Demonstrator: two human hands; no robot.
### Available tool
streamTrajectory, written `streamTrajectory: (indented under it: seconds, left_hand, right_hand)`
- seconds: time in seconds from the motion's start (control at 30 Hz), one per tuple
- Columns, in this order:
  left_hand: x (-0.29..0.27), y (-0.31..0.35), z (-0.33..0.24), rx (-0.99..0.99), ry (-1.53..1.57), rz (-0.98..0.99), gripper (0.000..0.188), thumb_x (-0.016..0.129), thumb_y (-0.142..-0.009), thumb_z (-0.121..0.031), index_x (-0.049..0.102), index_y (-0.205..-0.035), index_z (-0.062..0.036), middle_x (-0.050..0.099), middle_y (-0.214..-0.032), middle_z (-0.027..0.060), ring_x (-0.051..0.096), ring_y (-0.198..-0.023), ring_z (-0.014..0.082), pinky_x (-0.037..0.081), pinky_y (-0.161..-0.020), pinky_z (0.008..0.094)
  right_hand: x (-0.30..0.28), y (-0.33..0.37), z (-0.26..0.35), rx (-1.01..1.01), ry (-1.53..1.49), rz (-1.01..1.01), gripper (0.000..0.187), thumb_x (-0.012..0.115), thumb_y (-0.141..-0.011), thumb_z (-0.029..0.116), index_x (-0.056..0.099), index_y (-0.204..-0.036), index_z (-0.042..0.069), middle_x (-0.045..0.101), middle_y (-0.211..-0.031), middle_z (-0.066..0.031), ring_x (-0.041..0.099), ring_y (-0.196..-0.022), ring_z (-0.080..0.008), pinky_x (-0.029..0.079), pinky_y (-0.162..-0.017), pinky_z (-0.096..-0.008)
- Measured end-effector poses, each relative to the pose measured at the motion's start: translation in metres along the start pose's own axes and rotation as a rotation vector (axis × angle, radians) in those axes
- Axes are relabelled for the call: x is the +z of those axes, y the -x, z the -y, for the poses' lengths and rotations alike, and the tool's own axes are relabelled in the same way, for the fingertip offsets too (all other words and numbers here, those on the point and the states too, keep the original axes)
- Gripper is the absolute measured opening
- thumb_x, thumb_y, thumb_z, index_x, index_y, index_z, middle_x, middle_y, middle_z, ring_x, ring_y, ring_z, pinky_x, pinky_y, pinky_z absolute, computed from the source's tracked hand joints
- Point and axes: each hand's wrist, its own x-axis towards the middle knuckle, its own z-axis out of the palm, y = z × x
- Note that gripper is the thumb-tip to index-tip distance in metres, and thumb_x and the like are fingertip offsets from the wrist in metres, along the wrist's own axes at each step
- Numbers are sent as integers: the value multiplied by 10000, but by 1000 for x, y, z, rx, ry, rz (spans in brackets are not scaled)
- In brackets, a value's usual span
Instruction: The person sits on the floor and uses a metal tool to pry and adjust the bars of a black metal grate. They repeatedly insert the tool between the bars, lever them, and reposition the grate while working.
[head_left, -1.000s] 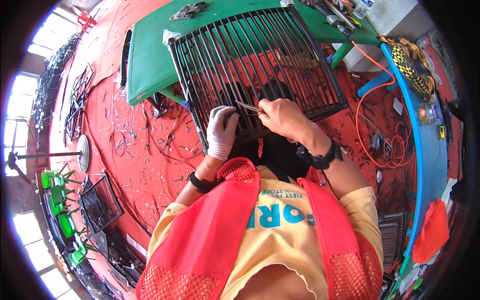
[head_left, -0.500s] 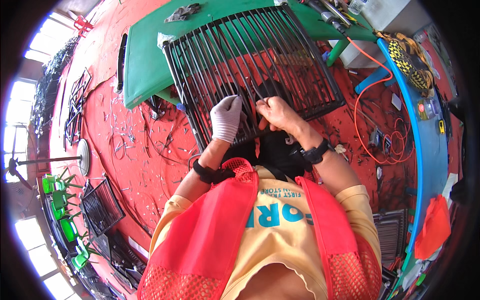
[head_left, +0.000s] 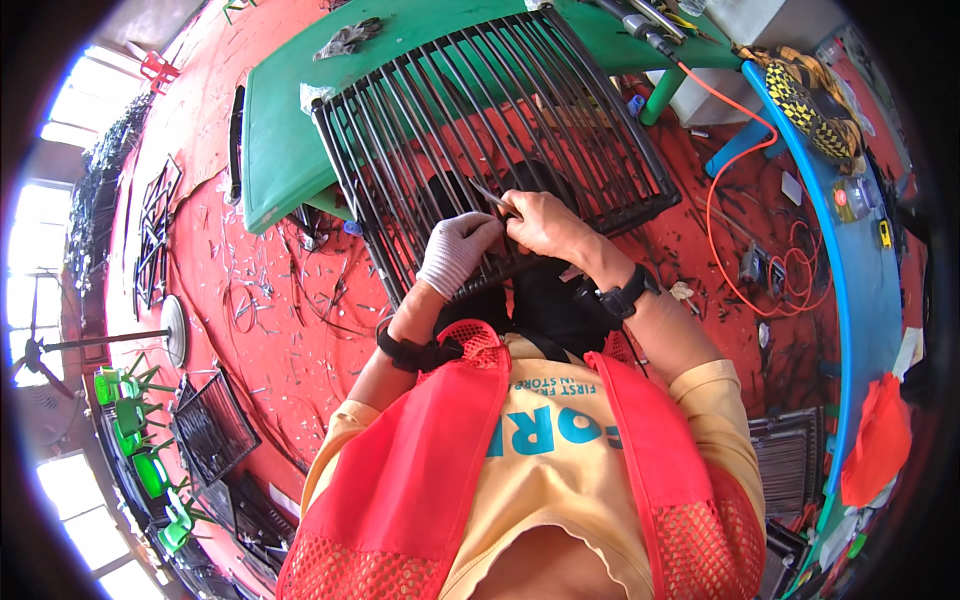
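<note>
A black slatted frame (head_left: 440, 110) lies tilted in front of me, its far part on the green table (head_left: 285, 130) and its near end over my lap. My left hand (head_left: 458, 250), in a pale striped glove, is closed at the near slats. What its fingertips pinch is hidden. Beside it my bare right hand (head_left: 550, 225) is closed around a thin, grey, pointed tool (head_left: 487, 192). The tool's tip sticks out to the upper left over the slats; its exact kind cannot be made out. The fingers of both hands nearly meet.
A dark glove (head_left: 347, 38) lies on the green table, with a corded power tool (head_left: 645, 30) at its far right. An orange cord (head_left: 712, 200) runs down to the scrap-littered red floor (head_left: 300, 300). A blue table (head_left: 865, 290) stands at right, a fan (head_left: 173, 331) at left.
My left hand has moved slightly down and turned toward the right hand. The pointed tool now shows beyond my right fingers. The view has shifted a little.
</note>
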Motion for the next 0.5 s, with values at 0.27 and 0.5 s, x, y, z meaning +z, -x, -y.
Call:
streamTrajectory:
  seconds: [0.27,0.5]
  left_hand:
    - [15,8,7,530,-290,-334,230,665,-833,-110,645,-1058,-67,633,-1005,102,652,-876,253,511,-743,314]
    - [23,6,-17,61,290,-133,188,590,-937,-166,677,-1028,-27,649,-708,16,543,-553,27,418,-465,183]
  right_hand:
    - [-35,39,27,-226,536,-130,157,565,-832,109,580,-983,69,663,-702,-136,672,-666,-313,533,-578,-413]
    - [-44,32,29,-139,-41,-417,256,544,-876,105,538,-1124,45,649,-723,-168,645,-659,-347,522,-592,-436]
